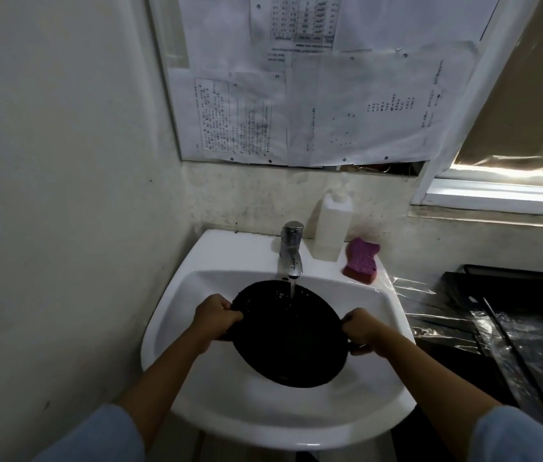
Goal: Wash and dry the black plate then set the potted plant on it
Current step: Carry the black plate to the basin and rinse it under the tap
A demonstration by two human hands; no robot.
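A round black plate (288, 335) is held over the white sink (217, 261), tilted, with its far edge under the chrome tap (291, 248). Water runs from the tap onto the plate's upper part. My left hand (215, 316) grips the plate's left rim with curled fingers. My right hand (361, 330) grips the right rim the same way. No potted plant is in view.
A white soap bottle (331, 225) and a purple sponge (361, 260) stand on the sink's back right ledge. To the right lie black trays under clear plastic film (496, 325). A wall is close on the left; papers hang above.
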